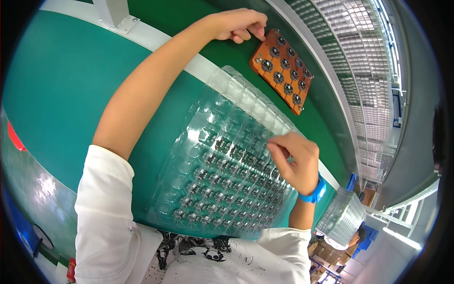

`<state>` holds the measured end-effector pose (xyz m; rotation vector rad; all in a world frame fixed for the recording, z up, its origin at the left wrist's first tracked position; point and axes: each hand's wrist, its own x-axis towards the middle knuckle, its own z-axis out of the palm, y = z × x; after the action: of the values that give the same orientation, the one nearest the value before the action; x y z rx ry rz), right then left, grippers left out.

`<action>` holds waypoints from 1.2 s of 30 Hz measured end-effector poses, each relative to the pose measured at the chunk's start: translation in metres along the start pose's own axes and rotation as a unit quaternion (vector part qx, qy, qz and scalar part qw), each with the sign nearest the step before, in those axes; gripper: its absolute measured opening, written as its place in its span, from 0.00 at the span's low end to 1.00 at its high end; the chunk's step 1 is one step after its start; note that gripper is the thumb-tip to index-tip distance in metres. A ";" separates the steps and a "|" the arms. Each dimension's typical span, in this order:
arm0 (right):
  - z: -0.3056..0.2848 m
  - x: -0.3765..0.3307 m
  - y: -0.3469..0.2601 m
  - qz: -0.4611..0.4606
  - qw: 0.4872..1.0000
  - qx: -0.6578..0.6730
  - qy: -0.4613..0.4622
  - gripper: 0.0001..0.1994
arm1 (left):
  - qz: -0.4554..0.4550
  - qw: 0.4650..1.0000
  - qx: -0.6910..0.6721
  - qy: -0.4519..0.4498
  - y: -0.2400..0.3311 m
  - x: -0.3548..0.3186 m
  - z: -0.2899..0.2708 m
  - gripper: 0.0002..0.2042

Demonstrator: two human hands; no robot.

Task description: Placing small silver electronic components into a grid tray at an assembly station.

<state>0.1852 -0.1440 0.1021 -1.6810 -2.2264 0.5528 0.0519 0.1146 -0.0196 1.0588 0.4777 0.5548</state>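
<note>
While the orange fixture board (282, 71) is steadied at its far-left corner by the curled fingertips of the left hand (239, 26), the right hand (295, 161) is pinched narrow over the clear blister tray (227, 161), whose near pockets are filled with small dark parts.
</note>
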 end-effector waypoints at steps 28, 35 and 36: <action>-0.058 0.011 0.086 0.081 0.985 -0.063 0.140 0.03 | -0.024 0.998 0.028 0.046 0.008 -0.001 -0.023 0.09; -0.031 0.127 0.172 0.010 0.970 -0.148 0.194 0.05 | -0.011 0.998 0.016 0.052 0.010 -0.003 -0.024 0.08; -0.030 0.131 0.174 0.022 0.971 -0.153 0.180 0.05 | -0.009 0.998 0.015 0.056 0.014 -0.003 -0.025 0.08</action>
<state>0.3110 0.0285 0.0475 -1.8057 -2.0862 -0.0952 0.0318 0.1346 -0.0173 1.0551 0.5958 0.5950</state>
